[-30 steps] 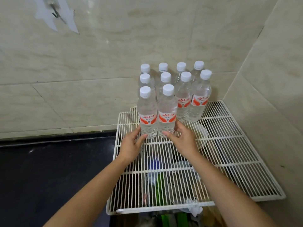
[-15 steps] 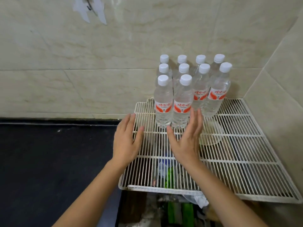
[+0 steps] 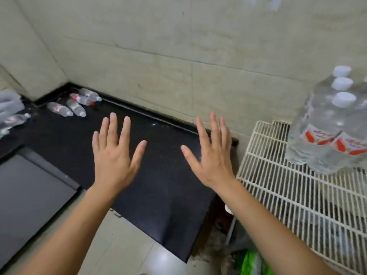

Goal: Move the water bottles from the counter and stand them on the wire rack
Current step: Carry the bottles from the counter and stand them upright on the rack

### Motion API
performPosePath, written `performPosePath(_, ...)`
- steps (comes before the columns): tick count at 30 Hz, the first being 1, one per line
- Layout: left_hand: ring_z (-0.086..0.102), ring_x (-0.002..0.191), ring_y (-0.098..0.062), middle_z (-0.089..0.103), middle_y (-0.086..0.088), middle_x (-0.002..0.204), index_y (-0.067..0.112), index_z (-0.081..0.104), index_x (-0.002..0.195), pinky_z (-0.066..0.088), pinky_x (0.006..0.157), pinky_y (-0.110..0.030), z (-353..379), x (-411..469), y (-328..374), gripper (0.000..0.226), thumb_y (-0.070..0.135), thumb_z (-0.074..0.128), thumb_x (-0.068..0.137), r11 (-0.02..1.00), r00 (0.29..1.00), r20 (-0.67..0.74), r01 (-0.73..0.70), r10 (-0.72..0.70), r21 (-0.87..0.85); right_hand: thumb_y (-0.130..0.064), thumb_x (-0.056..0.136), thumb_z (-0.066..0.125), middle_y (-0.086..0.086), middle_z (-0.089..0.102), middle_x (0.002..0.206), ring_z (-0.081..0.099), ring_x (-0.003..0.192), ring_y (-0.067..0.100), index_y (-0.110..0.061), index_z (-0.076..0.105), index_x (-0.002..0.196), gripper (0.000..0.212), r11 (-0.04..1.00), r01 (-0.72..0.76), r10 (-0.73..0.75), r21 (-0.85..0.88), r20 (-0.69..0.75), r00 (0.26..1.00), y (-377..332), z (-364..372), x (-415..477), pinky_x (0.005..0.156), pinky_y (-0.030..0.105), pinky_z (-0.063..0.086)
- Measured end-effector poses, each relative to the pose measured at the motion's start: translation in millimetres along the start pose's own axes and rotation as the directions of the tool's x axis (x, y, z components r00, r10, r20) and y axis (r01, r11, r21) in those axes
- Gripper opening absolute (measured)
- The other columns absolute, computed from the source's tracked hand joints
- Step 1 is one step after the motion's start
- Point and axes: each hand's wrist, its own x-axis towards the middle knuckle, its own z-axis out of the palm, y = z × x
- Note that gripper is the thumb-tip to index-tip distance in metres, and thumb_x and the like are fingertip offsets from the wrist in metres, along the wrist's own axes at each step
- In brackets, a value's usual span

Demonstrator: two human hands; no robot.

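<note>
The standing bottles [image 3: 325, 128] form a tight group on the wire rack [image 3: 278, 195], at about 3 o'clock in the view, with white caps up and red labels to the front. The edge of the picture cuts the group, so I cannot count it. The lying bottles [image 3: 75, 104], about four, are on their sides on the black counter [image 3: 158, 175] at 10 o'clock, in the far corner against the tiled wall [image 3: 158, 46]. More bottles [image 3: 10, 112] lie at 9 o'clock, blurred and partly out of view.

Both hands are empty, with fingers straight and spread and palms down above the counter. The left hand [image 3: 113, 155] is toward 8 o'clock from the centre. The right hand [image 3: 212, 155] is toward 4 o'clock, near the left rim of the rack. They are apart from each other and touch no bottle.

The next step is probably a reach to the corner at 10 o'clock. The lying bottles are round and lie close together, so a careless touch may roll one away along the counter. Smooth plastic can also slip from a loose grip. On the rack, a base set badly on the wires may lean. A new bottle pushed hard against the tight group could tip its neighbours.
</note>
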Motion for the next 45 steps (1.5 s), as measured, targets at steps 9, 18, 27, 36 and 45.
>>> performPosePath(9,0.022,0.153,-0.037,0.026,-0.019,0.164,0.011,0.033,0.156,0.026,0.118,-0.062,-47.4,-21.5,-257.7,0.072,0.055,0.034,0.099,0.989,0.989,0.025,0.142,-0.143,0.040,-0.062,0.100,0.040,0.010,-0.005,0.170,-0.011,0.157,0.029,-0.021,0.010,0.162,0.080,0.982,0.184,-0.186,0.029,0.121,0.975,-207.8,153.1,67.9,0.126,0.052,0.000)
performPosePath(18,0.020,0.153,-0.037,0.024,-0.019,0.165,0.012,0.029,0.157,0.025,0.119,-0.060,-72.8,-5.9,-458.4,0.074,0.058,0.030,0.099,0.934,0.942,0.037,0.326,-0.335,0.145,-0.059,0.099,0.046,0.015,0.001,0.170,-0.004,0.157,0.032,-0.018,0.016,0.162,0.081,0.942,0.321,-0.332,0.099,0.144,0.932,-366.9,265.4,139.3,0.125,0.055,0.009)
performPosePath(27,0.022,0.153,-0.035,0.025,-0.017,0.165,0.014,0.031,0.157,0.025,0.118,-0.059,-12.9,40.4,-581.3,0.075,0.060,0.031,0.098,0.918,0.923,0.102,0.348,-0.371,0.190,-0.057,0.098,0.050,0.015,0.002,0.170,-0.001,0.157,0.034,-0.017,0.018,0.161,0.082,0.937,0.322,-0.343,0.134,0.182,0.922,-422.4,396.9,219.6,0.125,0.056,0.012)
performPosePath(36,0.026,0.152,-0.034,0.030,-0.016,0.163,0.013,0.034,0.156,0.029,0.118,-0.059,71.0,175.1,-678.4,0.075,0.060,0.030,0.097,0.956,0.926,0.246,0.259,-0.287,0.140,-0.060,0.096,0.050,0.012,0.001,0.170,0.001,0.157,0.031,-0.019,0.015,0.161,0.085,0.982,0.148,-0.172,0.115,0.240,0.955,-437.5,504.8,324.8,0.124,0.051,0.014)
performPosePath(45,0.028,0.151,-0.034,0.033,-0.016,0.162,0.010,0.037,0.153,0.036,0.114,-0.059,163.0,258.6,-777.1,0.074,0.057,0.034,0.096,0.979,0.909,0.364,0.204,-0.200,0.029,-0.055,0.094,0.057,0.011,0.015,0.169,0.012,0.156,0.032,-0.017,0.019,0.161,0.085,1.000,0.006,-0.008,0.007,0.313,0.950,-449.9,602.3,404.8,0.121,0.047,0.021)
